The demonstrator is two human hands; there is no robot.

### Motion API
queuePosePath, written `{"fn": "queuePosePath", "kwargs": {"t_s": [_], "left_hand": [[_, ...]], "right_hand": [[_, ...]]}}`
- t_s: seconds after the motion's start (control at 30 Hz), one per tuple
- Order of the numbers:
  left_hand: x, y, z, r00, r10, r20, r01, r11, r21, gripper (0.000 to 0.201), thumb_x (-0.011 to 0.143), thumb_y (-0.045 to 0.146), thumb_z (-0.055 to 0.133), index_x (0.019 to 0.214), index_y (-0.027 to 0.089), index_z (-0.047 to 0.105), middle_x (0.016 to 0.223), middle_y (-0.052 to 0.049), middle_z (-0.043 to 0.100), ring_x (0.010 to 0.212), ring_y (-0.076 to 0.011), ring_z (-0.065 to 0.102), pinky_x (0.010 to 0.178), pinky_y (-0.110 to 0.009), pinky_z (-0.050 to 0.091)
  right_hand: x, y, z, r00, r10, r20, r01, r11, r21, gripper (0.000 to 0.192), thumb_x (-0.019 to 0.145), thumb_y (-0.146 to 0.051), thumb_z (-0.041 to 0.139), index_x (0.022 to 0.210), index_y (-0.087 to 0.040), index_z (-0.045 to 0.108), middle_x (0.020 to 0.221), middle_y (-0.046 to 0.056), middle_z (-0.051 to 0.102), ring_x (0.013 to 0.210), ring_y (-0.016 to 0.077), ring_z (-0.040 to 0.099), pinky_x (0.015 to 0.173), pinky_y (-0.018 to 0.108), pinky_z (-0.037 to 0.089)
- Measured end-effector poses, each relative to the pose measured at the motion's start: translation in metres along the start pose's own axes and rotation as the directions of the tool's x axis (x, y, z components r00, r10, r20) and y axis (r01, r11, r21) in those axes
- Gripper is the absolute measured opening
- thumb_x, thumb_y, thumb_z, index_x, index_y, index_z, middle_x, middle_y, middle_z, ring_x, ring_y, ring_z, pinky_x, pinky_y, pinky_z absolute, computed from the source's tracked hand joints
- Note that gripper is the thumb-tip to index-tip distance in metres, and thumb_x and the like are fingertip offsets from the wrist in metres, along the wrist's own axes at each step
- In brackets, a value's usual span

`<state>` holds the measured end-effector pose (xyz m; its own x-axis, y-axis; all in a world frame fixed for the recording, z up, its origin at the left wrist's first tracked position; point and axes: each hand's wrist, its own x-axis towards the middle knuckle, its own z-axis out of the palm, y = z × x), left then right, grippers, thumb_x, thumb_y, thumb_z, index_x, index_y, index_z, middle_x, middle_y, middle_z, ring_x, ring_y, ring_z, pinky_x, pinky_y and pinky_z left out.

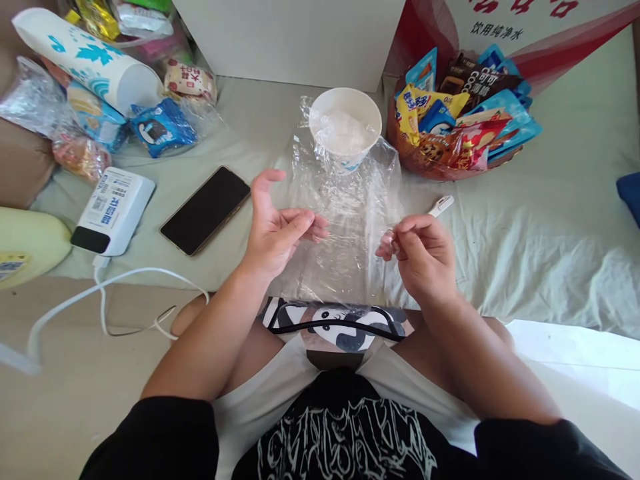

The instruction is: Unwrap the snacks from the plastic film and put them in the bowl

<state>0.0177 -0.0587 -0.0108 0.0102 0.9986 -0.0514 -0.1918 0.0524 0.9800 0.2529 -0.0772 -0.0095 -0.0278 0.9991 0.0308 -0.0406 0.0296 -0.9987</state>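
Observation:
A clear plastic bag (335, 260) spreads between my two hands, wrinkled and shiny, lying over the pale green sheet. My left hand (273, 237) pinches its left side between thumb and lower fingers, while the index finger stands raised and apart. At the right side my right hand (427, 257) is closed, with thumb and fingertips gripping the film. Just beyond the bag, a white paper cup (345, 157) stands upright with crumpled clear plastic inside. Some film bunches up against the cup's left side.
A black phone (206, 210) and a white power bank (114, 210) with a cable lie to the left. Behind them are a sleeve of paper cups (90, 63) and packaged snacks. A basket (415, 167) of snacks sits back right, near a small white object (441, 205).

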Motion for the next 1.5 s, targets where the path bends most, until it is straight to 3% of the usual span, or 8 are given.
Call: {"fn": "queuePosePath", "kwargs": {"t_s": [0.2,0.37,0.57,0.83,1.1,1.27,1.4,1.5], "left_hand": [[-0.008,0.01,-0.003,0.984,0.149,0.095,-0.147,0.989,-0.034,0.032,0.083,0.047,0.084,0.079,0.022,0.064,0.086,-0.002,0.076,0.062,-0.0145,0.074,0.059,-0.028,0.064],[-0.01,0.015,-0.005,0.955,0.133,0.264,-0.151,0.987,0.049,0.045,0.067,0.032,0.096,0.105,0.023,0.075,0.091,-0.005,0.077,0.079,-0.0203,0.078,0.076,-0.035,0.068],[-0.01,0.014,-0.002,0.969,0.111,0.221,-0.186,0.915,0.358,0.031,0.076,0.019,0.081,0.107,0.023,0.078,0.08,-0.001,0.075,0.071,-0.0147,0.071,0.074,-0.028,0.064],[-0.009,0.011,-0.002,0.943,0.214,0.254,-0.291,0.903,0.316,0.038,0.073,0.023,0.084,0.11,0.026,0.077,0.08,0.0,0.071,0.071,-0.0149,0.069,0.071,-0.028,0.062],[-0.004,0.003,-0.011,0.851,0.428,0.305,-0.521,0.614,0.593,0.011,0.086,0.021,0.074,0.091,0.027,0.082,0.081,-0.001,0.06,0.07,-0.0135,0.057,0.062,-0.027,0.052],[-0.007,-0.003,-0.015,0.791,0.516,0.327,-0.583,0.476,0.659,0.005,0.082,0.026,0.08,0.077,0.026,0.08,0.126,-0.007,0.056,0.119,-0.0257,0.059,0.09,-0.039,0.057],[-0.008,0.0,-0.015,0.796,0.473,0.377,-0.604,0.584,0.543,0.017,0.085,0.035,0.08,0.071,0.027,0.077,0.149,-0.002,0.055,0.144,-0.0311,0.05,0.116,-0.051,0.049],[-0.008,0.007,-0.013,0.814,0.452,0.364,-0.576,0.705,0.412,0.025,0.088,0.043,0.078,0.069,0.027,0.076,0.149,-0.002,0.061,0.15,-0.0315,0.047,0.124,-0.053,0.043]], "right_hand": [[-0.007,-0.011,-0.003,0.993,-0.071,0.094,0.072,0.997,-0.015,0.027,0.088,-0.049,0.077,0.103,-0.027,0.071,0.086,0.001,0.07,0.07,0.0143,0.069,0.062,0.03,0.058],[-0.007,-0.011,-0.004,0.988,-0.084,0.128,0.102,0.985,-0.137,0.034,0.085,-0.034,0.078,0.118,-0.029,0.071,0.094,0.002,0.072,0.082,0.0174,0.07,0.076,0.035,0.062],[-0.004,-0.009,-0.001,0.995,-0.088,0.056,0.1,0.95,-0.297,0.033,0.085,-0.026,0.074,0.118,-0.028,0.073,0.086,0.001,0.07,0.075,0.0161,0.066,0.072,0.033,0.06],[-0.003,-0.016,-0.004,0.983,-0.145,0.111,0.175,0.917,-0.359,0.023,0.087,-0.026,0.073,0.11,-0.027,0.076,0.077,-0.001,0.066,0.07,0.0145,0.061,0.068,0.031,0.053],[-0.004,-0.012,-0.004,0.939,-0.33,0.099,0.323,0.745,-0.583,0.008,0.092,-0.029,0.071,0.089,-0.028,0.079,0.077,0.001,0.056,0.071,0.0152,0.056,0.07,0.033,0.052],[-0.005,-0.013,-0.006,0.815,-0.564,0.133,0.488,0.546,-0.681,0.009,0.092,-0.029,0.069,0.085,-0.026,0.073,0.113,0.008,0.063,0.123,0.0285,0.061,0.105,0.051,0.05],[-0.013,-0.018,-0.007,0.848,-0.447,0.283,0.529,0.688,-0.498,0.012,0.099,-0.023,0.056,0.089,-0.025,0.062,0.083,0.0,0.074,0.111,0.0245,0.075,0.116,0.055,0.045],[-0.022,-0.02,-0.003,0.955,-0.199,0.219,0.262,0.912,-0.317,0.015,0.104,-0.034,0.056,0.093,-0.025,0.059,0.067,-0.003,0.071,0.069,0.0161,0.075,0.083,0.038,0.06]]}}
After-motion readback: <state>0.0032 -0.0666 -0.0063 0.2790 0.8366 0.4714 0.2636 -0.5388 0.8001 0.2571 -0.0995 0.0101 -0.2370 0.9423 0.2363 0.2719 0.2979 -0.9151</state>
